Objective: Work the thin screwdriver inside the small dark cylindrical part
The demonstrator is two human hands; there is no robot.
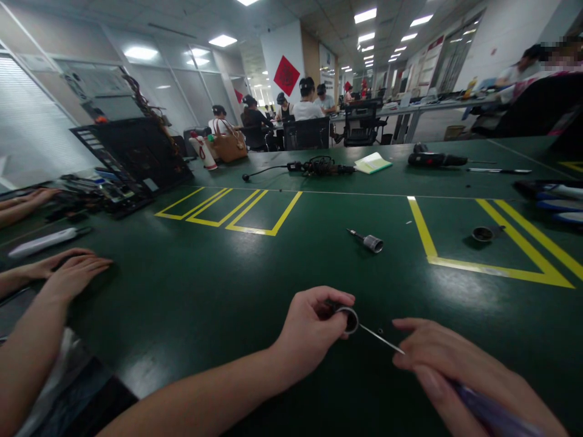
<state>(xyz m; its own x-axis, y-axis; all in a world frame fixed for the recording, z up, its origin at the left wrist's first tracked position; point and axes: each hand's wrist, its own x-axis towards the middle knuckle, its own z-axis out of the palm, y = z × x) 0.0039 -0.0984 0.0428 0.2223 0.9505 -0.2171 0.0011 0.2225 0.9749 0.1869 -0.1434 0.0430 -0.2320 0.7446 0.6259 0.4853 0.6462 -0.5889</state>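
My left hand [314, 331] is closed around a hollow metal cylinder [350, 320], its round open end turned toward my right side. My right hand [460, 364] grips a screwdriver [381, 338] with a thin metal shaft and a purple handle, partly hidden by my fingers. The shaft's tip is at the rim of the cylinder; whether it touches I cannot tell. A tiny dark piece [380, 331] lies on the table just beyond the shaft. Farther off, a metal socket with a pointed shank [372, 243] lies on its side, and a similar cup-shaped piece [483, 233] rests within yellow tape.
Yellow tape [273, 224] marks the green table [191, 291]. At the back are a cabled tool [319, 165], a notepad [373, 162], a power drill [432, 159] and a pen [498, 170]. A co-worker's hands [75, 273] rest at left, near a large black panel [136, 158].
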